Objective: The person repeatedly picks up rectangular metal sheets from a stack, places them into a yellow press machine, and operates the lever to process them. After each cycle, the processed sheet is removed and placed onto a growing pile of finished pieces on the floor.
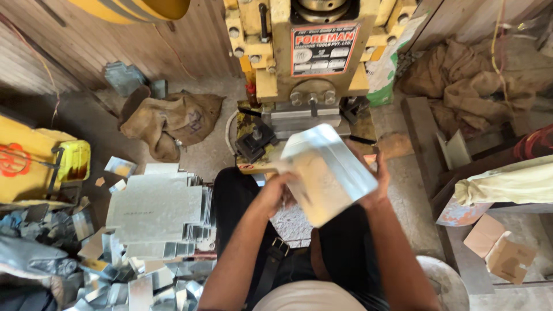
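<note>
A shiny folded sheet-metal box piece [328,170] is held up in front of a yellow press machine [311,63]. My left hand [275,194] grips its lower left edge. My right hand [377,181] grips its right side from behind, mostly hidden by the metal. The press's dark die block [257,140] lies just beyond the piece, at the machine's base.
A stack of flat cut metal blanks [158,210] sits at my left, with several bent scraps [121,282] below it. Burlap sacks [170,121] lie on the floor at left and at the right [466,86]. A yellow bin [40,167] stands far left; cardboard pieces [501,250] far right.
</note>
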